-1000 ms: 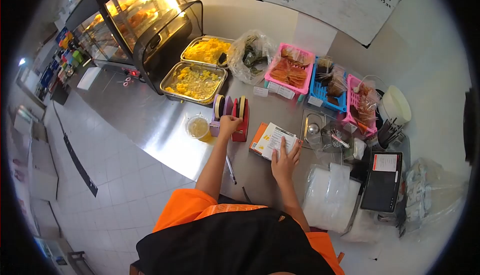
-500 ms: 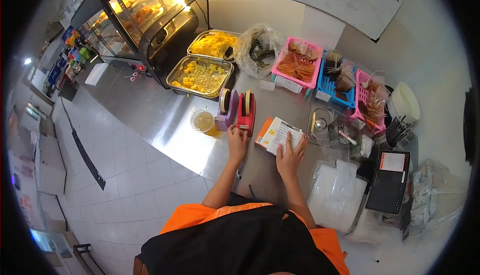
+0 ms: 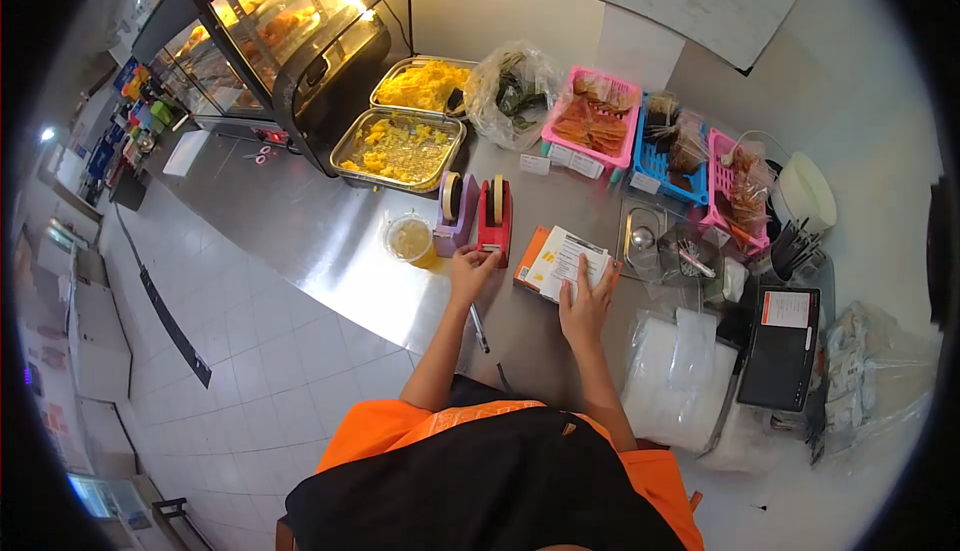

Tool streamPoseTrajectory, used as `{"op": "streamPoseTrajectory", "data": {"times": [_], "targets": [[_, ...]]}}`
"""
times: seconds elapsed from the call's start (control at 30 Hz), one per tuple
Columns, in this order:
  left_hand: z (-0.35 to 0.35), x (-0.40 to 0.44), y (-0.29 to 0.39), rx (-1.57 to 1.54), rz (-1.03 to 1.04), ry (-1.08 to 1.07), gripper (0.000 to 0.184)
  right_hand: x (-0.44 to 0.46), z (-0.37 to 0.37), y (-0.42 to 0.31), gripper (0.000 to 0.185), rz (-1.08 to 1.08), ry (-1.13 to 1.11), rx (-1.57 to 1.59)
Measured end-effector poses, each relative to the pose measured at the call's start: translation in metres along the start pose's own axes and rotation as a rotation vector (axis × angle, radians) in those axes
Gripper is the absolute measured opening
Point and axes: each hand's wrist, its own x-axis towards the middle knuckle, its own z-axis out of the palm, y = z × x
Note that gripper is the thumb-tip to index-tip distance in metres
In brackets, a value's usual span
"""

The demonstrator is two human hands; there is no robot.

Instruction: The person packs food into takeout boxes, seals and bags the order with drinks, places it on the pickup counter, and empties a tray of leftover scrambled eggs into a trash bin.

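Note:
My left hand [image 3: 470, 275] is at the front end of the red tape dispenser [image 3: 493, 219], thumb and fingertips pinched together at the tape end there. Beside it stands a purple tape dispenser [image 3: 453, 229], and left of that a lidded cup of yellowish drink [image 3: 410, 240]. My right hand [image 3: 588, 309] rests on an orange-and-white box [image 3: 530, 257], fingers spread over the printed white paper [image 3: 562, 259] on its top. A pen [image 3: 480, 329] lies on the counter between my forearms.
Behind are two metal trays of yellow food [image 3: 400, 151], a bag of leaves [image 3: 513, 96] and pink and blue baskets [image 3: 596, 121] of packets. A glass food warmer [image 3: 265, 41] stands back left. At right are a tablet [image 3: 780, 366] and plastic bags [image 3: 672, 381].
My left fingers have drawn together at the red dispenser's front end. My right fingers have spread a little on the box, which has shifted slightly. The view has tilted slightly.

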Motion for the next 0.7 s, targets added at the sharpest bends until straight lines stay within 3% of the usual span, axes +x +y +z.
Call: {"op": "streamPoseTrajectory", "data": {"times": [0.1, 0.13, 0.23, 0.33, 0.43, 0.53, 0.63, 0.67, 0.7], "targets": [[-0.001, 0.004, -0.006, -0.067, 0.070, -0.134, 0.023, 0.001, 0.001, 0.000, 0.050, -0.045, 0.052, 0.012], [-0.001, 0.007, -0.012, -0.055, 0.182, -0.119, 0.019, 0.000, 0.001, -0.001, 0.050, -0.032, 0.043, 0.016], [-0.012, 0.010, -0.025, -0.437, -0.051, -0.290, 0.017, 0.001, -0.001, -0.003, 0.049, -0.011, 0.032, 0.022], [0.002, 0.001, -0.020, -0.020, 0.349, 0.085, 0.013, 0.002, -0.001, -0.005, 0.049, -0.013, 0.027, 0.017], [0.004, 0.003, -0.018, 0.058, 0.319, 0.134, 0.012, 0.003, -0.006, -0.008, 0.049, 0.015, -0.016, -0.012], [-0.007, -0.007, -0.031, 0.067, 0.051, -0.004, 0.013, 0.001, -0.012, -0.012, 0.049, 0.055, -0.089, -0.050], [-0.011, -0.020, 0.008, 0.000, 0.120, -0.042, 0.012, 0.006, -0.016, -0.015, 0.050, 0.094, -0.138, -0.139], [-0.011, -0.019, 0.034, -0.250, 0.230, -0.131, 0.013, 0.005, -0.012, -0.012, 0.050, 0.080, -0.116, -0.188], [-0.015, -0.013, 0.063, -0.224, 0.204, -0.311, 0.020, 0.002, -0.008, -0.010, 0.051, 0.063, -0.100, -0.239]]}}
